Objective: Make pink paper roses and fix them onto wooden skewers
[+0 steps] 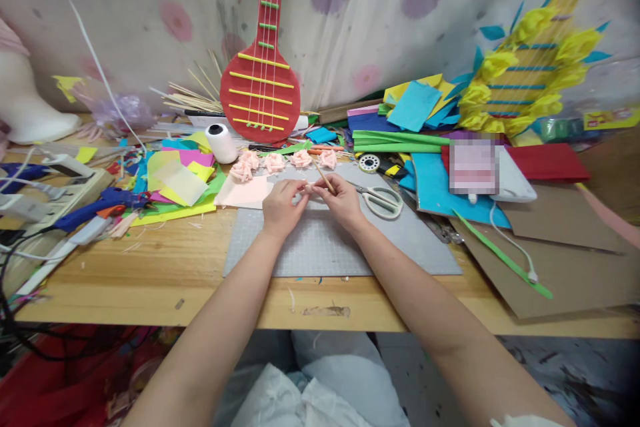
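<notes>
Over the grey mat (320,247) at mid-desk (150,273), both hands meet fingertip to fingertip: left hand (283,207) & right hand (343,199) pinch a thin stick (324,177) w/ a bit of pink paper at its base. Pink sheet (245,193) lies just left; four paper roses (285,161) sit behind, scissors (383,200) just right of the right hand.

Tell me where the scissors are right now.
The scissors lie on the grey cutting mat, just right of the right hand, below the bobbin.
</notes>
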A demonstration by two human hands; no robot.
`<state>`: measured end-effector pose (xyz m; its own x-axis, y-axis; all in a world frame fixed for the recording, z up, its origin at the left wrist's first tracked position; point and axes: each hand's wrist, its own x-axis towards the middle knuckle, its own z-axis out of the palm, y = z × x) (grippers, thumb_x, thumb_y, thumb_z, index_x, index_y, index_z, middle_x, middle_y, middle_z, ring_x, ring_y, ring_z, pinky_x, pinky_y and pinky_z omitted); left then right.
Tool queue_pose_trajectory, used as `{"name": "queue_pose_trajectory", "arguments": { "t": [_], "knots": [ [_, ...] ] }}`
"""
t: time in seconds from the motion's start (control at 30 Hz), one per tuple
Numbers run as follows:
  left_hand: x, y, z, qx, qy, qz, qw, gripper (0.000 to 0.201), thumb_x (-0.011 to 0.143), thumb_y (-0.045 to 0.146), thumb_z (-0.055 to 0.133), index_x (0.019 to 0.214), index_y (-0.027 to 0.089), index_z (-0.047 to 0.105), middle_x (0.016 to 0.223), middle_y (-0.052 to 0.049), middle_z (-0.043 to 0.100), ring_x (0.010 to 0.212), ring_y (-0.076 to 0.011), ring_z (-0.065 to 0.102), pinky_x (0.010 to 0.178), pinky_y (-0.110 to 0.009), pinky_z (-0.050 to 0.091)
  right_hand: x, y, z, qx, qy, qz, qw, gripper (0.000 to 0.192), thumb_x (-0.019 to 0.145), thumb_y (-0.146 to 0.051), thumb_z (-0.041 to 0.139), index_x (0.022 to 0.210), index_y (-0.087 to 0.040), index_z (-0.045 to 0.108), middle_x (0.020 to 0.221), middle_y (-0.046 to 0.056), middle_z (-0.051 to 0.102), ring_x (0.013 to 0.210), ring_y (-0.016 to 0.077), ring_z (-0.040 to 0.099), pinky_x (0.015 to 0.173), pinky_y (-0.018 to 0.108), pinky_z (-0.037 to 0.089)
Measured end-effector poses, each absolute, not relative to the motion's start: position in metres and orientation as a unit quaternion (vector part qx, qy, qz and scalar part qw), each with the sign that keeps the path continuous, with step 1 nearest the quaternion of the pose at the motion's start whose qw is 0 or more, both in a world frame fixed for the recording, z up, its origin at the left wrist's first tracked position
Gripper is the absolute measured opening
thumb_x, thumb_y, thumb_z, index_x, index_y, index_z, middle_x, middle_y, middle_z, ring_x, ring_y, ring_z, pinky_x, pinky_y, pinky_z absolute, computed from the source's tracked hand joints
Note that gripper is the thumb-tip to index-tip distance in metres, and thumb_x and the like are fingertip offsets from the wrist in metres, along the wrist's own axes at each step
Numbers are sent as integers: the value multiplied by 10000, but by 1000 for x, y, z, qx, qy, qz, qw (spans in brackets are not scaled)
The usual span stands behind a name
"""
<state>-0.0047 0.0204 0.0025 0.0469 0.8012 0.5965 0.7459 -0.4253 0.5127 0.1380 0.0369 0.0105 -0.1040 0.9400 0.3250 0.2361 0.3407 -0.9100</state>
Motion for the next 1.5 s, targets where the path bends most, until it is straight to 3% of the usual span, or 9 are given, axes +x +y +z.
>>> {"name": "queue_pose_trajectory", "arguments": {
  "t": [0.27,0.7,1.17,1.5],
  "knots": [
    [-5,24,0,720,528,445,66,224,783,280,528,989,233,602,923,-21,638,794,-141,557,768,-256,407,140,37,11,-406,-682,366,486,195,712,-359,573,821,-197,564,841,16,634,840,148,595,792,289,444],
    [-7,24,0,728,524,439,53,224,774,278,547,982,225,610,901,-13,643,719,-120,547,721,-237,410,141,38,7,-408,-691,350,483,179,732,-349,565,811,-191,592,825,11,648,804,140,604,769,275,448],
    [-8,25,-2,740,508,440,34,210,767,282,561,953,197,610,872,-11,641,645,-94,526,681,-222,417,140,38,7,-434,-681,327,491,133,702,-312,609,764,-195,604,744,-9,634,704,128,581,680,247,430],
    [-9,20,0,754,487,435,76,235,770,238,555,997,235,617,910,-1,637,762,-99,557,681,-205,429,141,37,9,-445,-678,324,488,101,696,-240,570,778,-183,566,739,-14,599,604,96,493,586,224,378]
  ]
}}
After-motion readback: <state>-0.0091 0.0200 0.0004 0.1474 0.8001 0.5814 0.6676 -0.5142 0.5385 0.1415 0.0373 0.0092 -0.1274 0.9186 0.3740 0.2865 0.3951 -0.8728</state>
